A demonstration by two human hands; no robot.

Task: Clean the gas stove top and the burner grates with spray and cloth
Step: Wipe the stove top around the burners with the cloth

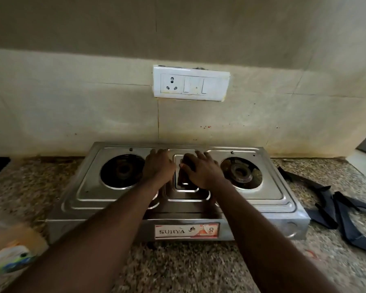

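Fingers (201, 155) are laid flat at the stove (262, 199) centre: left hand (157, 166) bare, right hand (202, 172) on the cloth (184, 164). The burner (240, 172) could be knocked by wide wipes.

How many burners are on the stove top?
2: the left burner beside the left hand, the right burner beside the right hand. None seems hidden.
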